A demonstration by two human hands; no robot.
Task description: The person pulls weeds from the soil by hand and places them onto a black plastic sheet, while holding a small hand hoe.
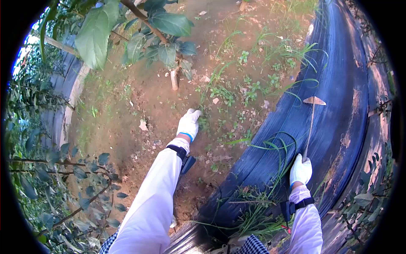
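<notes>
My left hand (189,123), in a white glove, is low over the bare soil with its fingers drawn together. A small blurred green weed (204,122) shows at its fingertips and appears to be in its grip. My right hand (301,170), also gloved in white, is closed around the handle of a small hand hoe (310,127). The hoe points away from me, its rust-coloured triangular blade (314,101) above the black plastic sheet (338,84). Long grass blades (275,146) arch over the sheet to the left of the handle.
A young tree trunk (174,79) rises from the soil ahead, with a leafy branch (156,31) overhead. More weeds (251,86) grow along the sheet's edge. Leafy branches (84,173) reach in at lower left. Pulled grass (253,216) lies by my knees.
</notes>
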